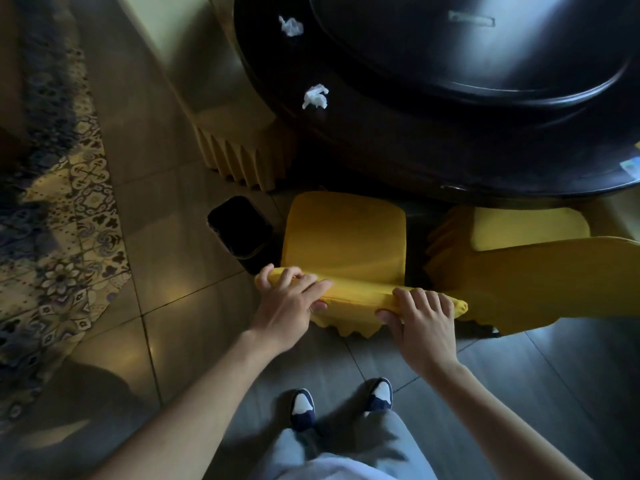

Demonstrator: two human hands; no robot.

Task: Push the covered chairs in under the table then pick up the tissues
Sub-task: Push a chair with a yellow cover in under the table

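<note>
- Left hand (291, 303) and right hand (420, 322) curled over the top edge of the yellow covered chair (344, 237), fingers (415, 297) wrapped on the padded backrest, thumbs behind.
- Loose, soft cover likely to slide; best gripped through to the stiff frame beneath, at both corners.
- Seat only partly beneath the dark round table (450, 161).
- Two crumpled tissues (314, 96) farther off on the tabletop: light, easily pinched.

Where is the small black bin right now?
In the head view, the black bin stands on the tiled floor, left of the yellow covered chair both hands hold.
</note>
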